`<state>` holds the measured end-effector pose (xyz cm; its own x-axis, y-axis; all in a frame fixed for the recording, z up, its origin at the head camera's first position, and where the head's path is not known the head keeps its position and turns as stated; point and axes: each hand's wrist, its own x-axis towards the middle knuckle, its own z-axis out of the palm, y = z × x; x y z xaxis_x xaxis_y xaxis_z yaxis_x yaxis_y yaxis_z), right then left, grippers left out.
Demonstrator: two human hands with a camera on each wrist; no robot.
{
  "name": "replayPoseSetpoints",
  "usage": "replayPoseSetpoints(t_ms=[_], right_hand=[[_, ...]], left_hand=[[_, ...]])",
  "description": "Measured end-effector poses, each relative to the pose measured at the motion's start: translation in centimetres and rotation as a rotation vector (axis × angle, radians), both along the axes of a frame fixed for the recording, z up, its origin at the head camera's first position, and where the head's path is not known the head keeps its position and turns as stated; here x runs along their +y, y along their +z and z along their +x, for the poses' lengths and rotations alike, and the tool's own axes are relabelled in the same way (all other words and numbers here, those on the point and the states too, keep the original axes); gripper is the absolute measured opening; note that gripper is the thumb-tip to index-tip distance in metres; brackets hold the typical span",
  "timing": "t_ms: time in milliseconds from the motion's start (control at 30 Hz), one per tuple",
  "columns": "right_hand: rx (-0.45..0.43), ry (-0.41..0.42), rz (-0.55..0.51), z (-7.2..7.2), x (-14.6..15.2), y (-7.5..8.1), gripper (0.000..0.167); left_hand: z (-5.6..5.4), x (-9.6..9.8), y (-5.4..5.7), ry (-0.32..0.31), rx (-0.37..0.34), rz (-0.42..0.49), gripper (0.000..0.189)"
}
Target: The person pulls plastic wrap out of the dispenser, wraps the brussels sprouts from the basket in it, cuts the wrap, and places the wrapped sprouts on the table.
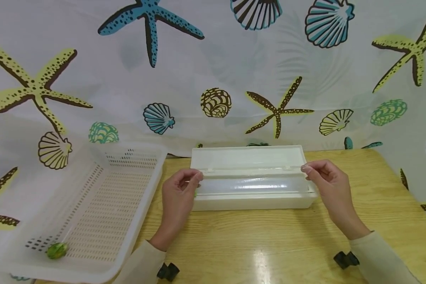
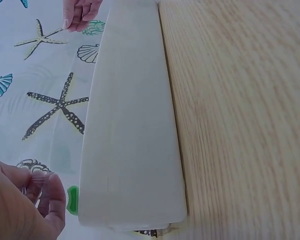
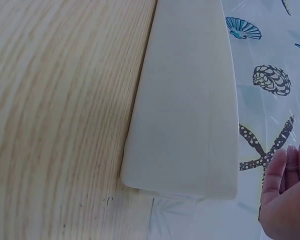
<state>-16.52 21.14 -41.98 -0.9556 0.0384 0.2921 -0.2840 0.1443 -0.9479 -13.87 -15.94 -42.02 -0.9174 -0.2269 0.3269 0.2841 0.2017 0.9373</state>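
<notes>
Clear film (image 1: pixel 250 184) pinched in both hands over white box

My left hand (image 1: pixel 179 189) pinches the film between thumb and fingertips at the box's left end. My right hand (image 1: pixel 330 189) does the same by the right end, thumb against bent fingers. Film lies between the two hands, above the open white box (image 1: pixel 252 203), with a shiny band along the inside. It is see-through, so I can't really trace its edges; a bit of it shows at my left fingertips in the left wrist view.

Box sits lengthwise left to right on the wooden table (image 1: pixel 269 236), lid (image 1: pixel 248 157) swung up along the back. Small green piece (image 2: pixel 73 201) shows by the box's left end, too little visible to identify. Both wrist views mostly show the box's plain wall.

To my left, a white plastic basket (image 1: pixel 150 197) with a perforated base, a strip of table between it and the box. One small green round item (image 1: pixel 57 250) lies in its near left corner. Behind everything, white cloth (image 1: pixel 184 75) printed with starfish and shells. Pale sleeves (image 1: pixel 380 256) on both my arms, black device (image 1: pixel 346 259) at each wrist.
</notes>
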Motion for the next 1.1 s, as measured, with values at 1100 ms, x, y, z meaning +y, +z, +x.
replayPoseSetpoints(t_ms=[1100], right_hand=[[0.090,-0.003,0.001,0.9,0.5,1.5,0.019]], left_hand=[[0.7,0.2,1.7,0.033,0.159,-0.084,0.005]])
